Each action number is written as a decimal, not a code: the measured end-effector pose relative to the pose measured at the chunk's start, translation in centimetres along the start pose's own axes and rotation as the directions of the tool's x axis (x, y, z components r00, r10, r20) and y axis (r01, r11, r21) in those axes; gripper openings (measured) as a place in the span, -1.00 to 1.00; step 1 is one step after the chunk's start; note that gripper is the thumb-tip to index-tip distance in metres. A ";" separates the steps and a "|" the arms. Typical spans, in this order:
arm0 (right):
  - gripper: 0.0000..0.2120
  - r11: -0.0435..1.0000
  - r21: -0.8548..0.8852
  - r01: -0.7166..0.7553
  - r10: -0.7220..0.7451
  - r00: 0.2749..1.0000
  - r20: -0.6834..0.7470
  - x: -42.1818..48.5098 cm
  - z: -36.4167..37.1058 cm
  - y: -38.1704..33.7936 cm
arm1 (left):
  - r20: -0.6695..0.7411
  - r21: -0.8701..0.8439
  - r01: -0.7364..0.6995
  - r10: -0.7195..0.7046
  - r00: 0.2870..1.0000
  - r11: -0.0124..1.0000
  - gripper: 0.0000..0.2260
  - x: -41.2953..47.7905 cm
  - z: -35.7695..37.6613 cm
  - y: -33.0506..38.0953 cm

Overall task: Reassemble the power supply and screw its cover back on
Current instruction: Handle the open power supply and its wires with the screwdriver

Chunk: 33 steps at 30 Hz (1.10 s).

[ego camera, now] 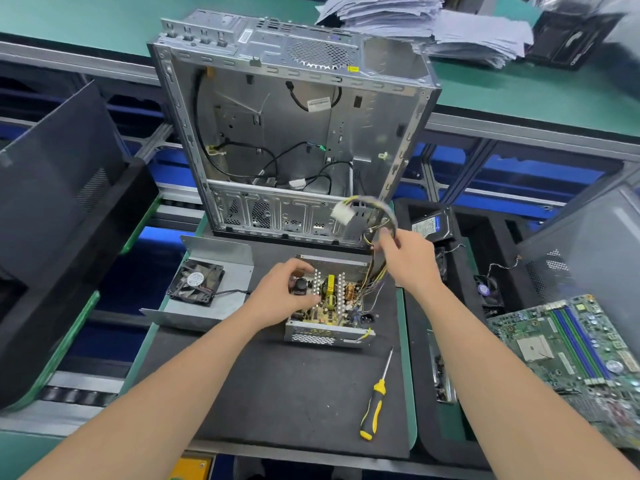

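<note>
The open power supply (pixel 330 336) sits on the black mat, its circuit board with yellow transformer exposed. My left hand (pixel 285 292) grips the board's left edge next to a black capacitor. My right hand (pixel 407 256) holds the bundle of output cables (pixel 381 209) lifted above the supply's right side, with a white connector (pixel 343 213) hanging at the end. The metal cover (pixel 207 271) with a black fan (pixel 195 283) lies to the left, its fan wire trailing toward the supply. A yellow-and-black screwdriver (pixel 374 403) lies on the mat at the front right.
An empty computer case (pixel 294 133) stands open behind the supply. A motherboard (pixel 581 348) lies at the right, with a hard drive (pixel 431 225) and a small fan (pixel 485 289) in a black tray. Dark side panels lean at the left. Paper stacks sit at the back right.
</note>
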State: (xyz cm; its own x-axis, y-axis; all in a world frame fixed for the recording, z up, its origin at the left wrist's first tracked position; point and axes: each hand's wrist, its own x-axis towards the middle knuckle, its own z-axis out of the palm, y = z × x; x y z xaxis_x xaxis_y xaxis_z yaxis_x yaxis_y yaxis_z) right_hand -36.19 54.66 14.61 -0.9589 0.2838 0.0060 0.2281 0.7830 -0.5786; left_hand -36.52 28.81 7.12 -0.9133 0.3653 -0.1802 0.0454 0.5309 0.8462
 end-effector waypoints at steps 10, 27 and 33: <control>-0.66 0.914 0.245 -0.323 0.228 0.909 0.349 -0.3 1.4 4.0 | -0.005 0.043 0.038 -0.038 0.999 0.998 -0.49 0.3 0.5 0.5; -0.68 0.863 0.402 -0.305 0.118 0.896 0.428 -0.1 3.5 4.0 | -0.082 0.072 0.032 -0.026 0.996 0.997 -0.55 -0.3 0.5 -0.2; -0.70 0.873 0.389 -0.295 0.145 0.918 0.370 0.0 3.8 4.5 | -0.098 0.076 -0.001 0.009 0.995 0.997 -0.52 -0.5 0.2 -0.5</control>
State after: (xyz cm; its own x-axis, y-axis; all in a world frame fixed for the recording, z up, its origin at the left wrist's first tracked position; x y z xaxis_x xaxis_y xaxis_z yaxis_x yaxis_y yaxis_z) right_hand -35.84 56.07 8.96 -0.9092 0.1696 -0.3803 0.4164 0.3842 -0.8240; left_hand -36.02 28.46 6.67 -0.9483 0.2930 -0.1224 0.0775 0.5873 0.8057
